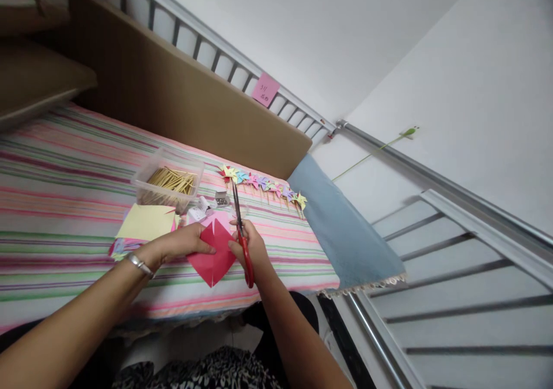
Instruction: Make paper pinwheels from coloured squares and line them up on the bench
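Observation:
My left hand (186, 244), wearing a silver bracelet, pinches a square of red paper (213, 256) at its left side. Slits show in the paper at its upper and lower corners. In my right hand (254, 249) is a pair of red-handled scissors (244, 250), blades pointing up and away. The fingertips of that hand also touch the paper's right edge. A pink paper sheet (218, 219) lies just behind the red square. Left of my left hand is a stack of coloured paper (147, 223), yellow on top.
A clear plastic box (199, 173) holds many thin wooden sticks (170, 181). Beside it are a small case of metal bits (222, 199) and a white crumpled item (201, 209). Several paper pinwheels (263, 184) line the back. A cardboard panel (194, 106) borders the striped cloth (52, 204).

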Demonstrator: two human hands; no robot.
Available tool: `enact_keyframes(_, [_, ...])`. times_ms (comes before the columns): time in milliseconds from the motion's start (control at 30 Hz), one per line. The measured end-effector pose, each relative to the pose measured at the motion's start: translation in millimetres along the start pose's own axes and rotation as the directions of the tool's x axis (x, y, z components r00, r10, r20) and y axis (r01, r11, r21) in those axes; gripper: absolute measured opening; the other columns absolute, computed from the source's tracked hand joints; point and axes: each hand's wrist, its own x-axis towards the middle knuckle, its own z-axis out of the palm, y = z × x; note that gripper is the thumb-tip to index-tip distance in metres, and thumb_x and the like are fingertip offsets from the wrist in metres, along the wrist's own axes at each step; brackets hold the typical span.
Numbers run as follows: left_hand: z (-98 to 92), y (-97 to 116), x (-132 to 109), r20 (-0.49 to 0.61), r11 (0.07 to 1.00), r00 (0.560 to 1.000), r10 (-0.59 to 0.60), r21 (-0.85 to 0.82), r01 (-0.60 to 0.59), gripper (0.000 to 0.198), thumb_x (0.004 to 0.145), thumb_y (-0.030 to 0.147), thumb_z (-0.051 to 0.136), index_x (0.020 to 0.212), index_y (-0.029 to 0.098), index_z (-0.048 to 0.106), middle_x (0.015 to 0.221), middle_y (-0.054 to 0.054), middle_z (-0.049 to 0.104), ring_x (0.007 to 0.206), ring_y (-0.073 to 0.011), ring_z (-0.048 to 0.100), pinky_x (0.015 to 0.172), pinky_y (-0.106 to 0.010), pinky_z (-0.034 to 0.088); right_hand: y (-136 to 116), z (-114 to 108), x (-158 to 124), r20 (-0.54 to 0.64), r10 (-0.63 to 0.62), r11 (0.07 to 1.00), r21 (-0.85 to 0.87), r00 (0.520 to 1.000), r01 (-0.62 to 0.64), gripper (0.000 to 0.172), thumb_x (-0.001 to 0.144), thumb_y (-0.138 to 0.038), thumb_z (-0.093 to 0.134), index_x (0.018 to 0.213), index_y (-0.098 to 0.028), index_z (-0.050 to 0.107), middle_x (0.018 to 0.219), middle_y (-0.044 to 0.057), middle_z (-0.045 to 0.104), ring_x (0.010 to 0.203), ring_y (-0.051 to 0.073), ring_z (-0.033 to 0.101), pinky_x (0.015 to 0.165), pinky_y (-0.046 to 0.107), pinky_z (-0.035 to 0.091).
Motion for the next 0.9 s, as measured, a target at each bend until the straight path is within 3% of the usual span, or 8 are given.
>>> enact_keyframes(100, [-7.9, 2, -1, -0.001, 0.996, 1.000, 0.003, -0.094, -0.003, 0.022, 0.058, 0.027, 0.079, 0.074, 0.013, 0.072, 0.067, -0.004, 0.071, 0.057, -0.0147, 0.061, 0.058, -0.024, 0.046, -1, 0, 0, -0.089, 0.062, 0.989, 0.141, 0.994, -0.049, 0.038, 0.067, -0.017, 0.058, 0.104, -0.019, 0.052, 0.068, -0.007, 0.047, 0.052, 0.008, 0.044, 0.051, 0.021, 0.038])
enact_keyframes(233, [-6.1, 4, -1, -0.020, 0.931, 0.997, 0.073, -0.357, -0.075, 0.025, 0.066, 0.029, 0.077, 0.085, 0.013, 0.072, 0.079, -0.008, 0.074, 0.069, -0.0164, 0.066, 0.070, -0.026, 0.051, 2, -3, -2, -0.217, 0.128, 0.917, 0.398, 0.968, -0.032, 0.038, 0.071, -0.025, 0.060, 0.107, -0.021, 0.048, 0.070, -0.007, 0.047, 0.045, 0.006, 0.043, 0.042, 0.020, 0.037])
enact_keyframes(333, [10.8, 1, 3, -0.062, 0.850, 0.992, 0.110, -0.512, -0.127, 0.028, 0.068, 0.025, 0.077, 0.093, 0.013, 0.072, 0.090, -0.010, 0.075, 0.078, -0.0185, 0.068, 0.081, -0.029, 0.052, 8, 0, -3, -0.308, 0.142, 0.863, 0.504, 0.941, 0.035, 0.040, 0.072, -0.027, 0.062, 0.108, -0.022, 0.047, 0.071, -0.007, 0.046, 0.045, 0.006, 0.046, 0.042, 0.019, 0.039])
enact_keyframes(500, [40.6, -6, 12, -0.246, 0.792, 0.963, 0.112, -0.563, -0.236, 0.039, 0.063, 0.024, 0.080, 0.099, 0.014, 0.070, 0.090, -0.010, 0.076, 0.077, -0.0214, 0.070, 0.077, -0.030, 0.054, 11, 11, -3, -0.384, 0.155, 0.857, 0.511, 0.910, 0.069, 0.039, 0.072, -0.027, 0.062, 0.108, -0.021, 0.048, 0.072, -0.007, 0.048, 0.048, 0.006, 0.048, 0.045, 0.019, 0.042])
enact_keyframes(567, [40.2, -8, 14, -0.324, 0.798, 0.941, 0.103, -0.538, -0.273, 0.039, 0.061, 0.024, 0.080, 0.097, 0.013, 0.069, 0.085, -0.010, 0.076, 0.074, -0.0224, 0.070, 0.075, -0.032, 0.054, 9, 13, -4, -0.367, 0.165, 0.871, 0.489, 0.916, 0.039, 0.039, 0.073, -0.027, 0.061, 0.109, -0.021, 0.048, 0.073, -0.007, 0.047, 0.046, 0.006, 0.046, 0.043, 0.019, 0.041])
enact_keyframes(667, [24.7, -7, 15, -0.401, 0.842, 0.913, 0.074, -0.465, -0.273, 0.036, 0.058, 0.027, 0.081, 0.088, 0.011, 0.070, 0.078, -0.009, 0.075, 0.070, -0.0224, 0.070, 0.071, -0.032, 0.054, 8, 9, -8, -0.291, 0.181, 0.911, 0.409, 0.940, -0.049, 0.040, 0.074, -0.027, 0.059, 0.112, -0.020, 0.048, 0.074, -0.005, 0.051, 0.045, 0.006, 0.044, 0.043, 0.020, 0.038])
enact_keyframes(800, [-2.7, 2, 8, -0.407, 0.896, 0.911, 0.070, -0.375, -0.236, 0.039, 0.053, 0.029, 0.083, 0.085, 0.011, 0.070, 0.075, -0.009, 0.075, 0.072, -0.0235, 0.070, 0.072, -0.033, 0.054, 11, -2, -25, -0.111, 0.193, 0.966, 0.195, 0.975, -0.169, 0.046, 0.072, -0.023, 0.061, 0.115, -0.019, 0.050, 0.081, 0.000, 0.060, 0.049, 0.007, 0.045, 0.045, 0.021, 0.036])
enact_keyframes(900, [-14.1, 9, 0, -0.414, 0.923, 0.908, 0.068, -0.318, -0.215, 0.040, 0.052, 0.030, 0.083, 0.084, 0.010, 0.070, 0.074, -0.010, 0.075, 0.072, -0.0248, 0.070, 0.070, -0.034, 0.054, 10, -10, -44, 0.051, 0.211, 0.972, 0.093, 0.976, -0.215, 0.041, 0.074, -0.025, 0.061, 0.113, -0.017, 0.055, 0.077, 0.001, 0.060, 0.055, 0.009, 0.048, 0.049, 0.022, 0.038])
